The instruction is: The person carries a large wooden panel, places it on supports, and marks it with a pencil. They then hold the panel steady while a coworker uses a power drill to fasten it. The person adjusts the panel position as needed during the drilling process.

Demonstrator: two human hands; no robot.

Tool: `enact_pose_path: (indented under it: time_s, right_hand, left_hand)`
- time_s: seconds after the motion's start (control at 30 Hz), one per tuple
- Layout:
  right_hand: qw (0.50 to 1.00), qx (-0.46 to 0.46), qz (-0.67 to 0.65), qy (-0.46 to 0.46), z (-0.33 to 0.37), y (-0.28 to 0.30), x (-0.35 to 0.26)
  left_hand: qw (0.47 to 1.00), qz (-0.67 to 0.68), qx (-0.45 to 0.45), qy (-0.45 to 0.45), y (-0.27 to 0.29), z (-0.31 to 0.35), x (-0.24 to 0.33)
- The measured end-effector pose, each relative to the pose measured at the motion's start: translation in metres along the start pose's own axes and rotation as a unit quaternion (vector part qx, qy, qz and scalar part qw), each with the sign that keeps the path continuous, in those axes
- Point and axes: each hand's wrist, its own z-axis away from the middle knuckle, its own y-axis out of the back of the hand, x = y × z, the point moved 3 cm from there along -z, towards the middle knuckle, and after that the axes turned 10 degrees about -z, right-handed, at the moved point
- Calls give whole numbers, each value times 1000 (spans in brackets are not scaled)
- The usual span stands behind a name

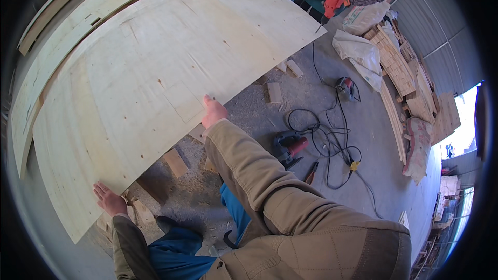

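Note:
A large pale plywood sheet [155, 67] fills the upper left of the head view, lifted and tilted above the floor. My left hand [110, 198] grips its near edge close to the lower left corner. Farther right along the same edge, my right hand [213, 110] holds the sheet with the thumb on top. Both arms wear tan sleeves. More plywood sheets [57, 31] lie stacked under and behind it at the left.
Short wood offcuts [175, 162] lie on the concrete floor under the sheet. A red power tool [289, 145], pliers [312, 172], a circular saw [346, 88] and tangled black cable [332, 140] lie to the right. Sacks [363, 54] and stacked timber [399, 67] line the far right.

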Motion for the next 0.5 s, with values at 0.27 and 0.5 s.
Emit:
enact_pose_path:
  time_s: [0.27,0.5]
  right_hand:
    - [1000,-4,-28,1,-12,-1,5]
    - [998,0,-65,3,8,-5,-1]
  left_hand:
    - [1000,-5,0,-1,1,1,0]
    - [1000,3,17,-4,-5,-1,-1]
